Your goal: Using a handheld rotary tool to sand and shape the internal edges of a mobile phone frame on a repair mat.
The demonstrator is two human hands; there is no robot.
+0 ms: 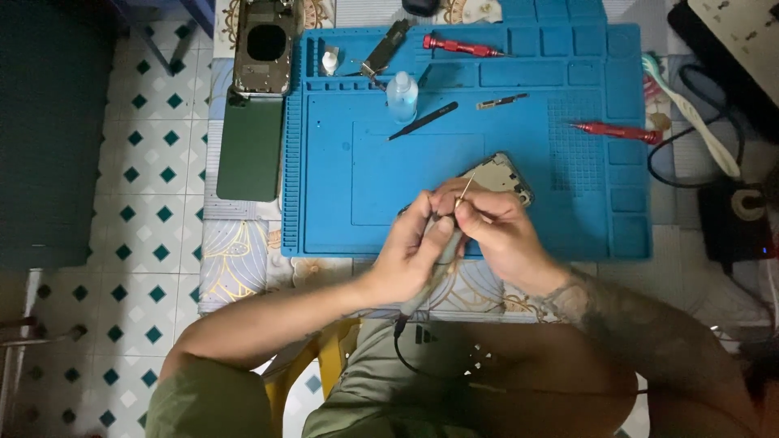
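An opened phone body (501,175) lies tilted on the blue work mat (406,186), its near part hidden behind my hands. My left hand (414,251) grips a grey corded pen-shaped tool (434,272) whose cable drops off the table edge toward my lap. My right hand (497,229) pinches a thin pale stick (466,188) that points up over the phone. Both hands touch each other just in front of the phone.
On the mat lie a small clear bottle (402,96), black tweezers (422,121), two red screwdrivers (461,46) (617,131) and a small metal strip (501,101). A phone frame (264,49) and dark green back cover (250,148) sit left. Toothbrush (690,113) and cables lie right.
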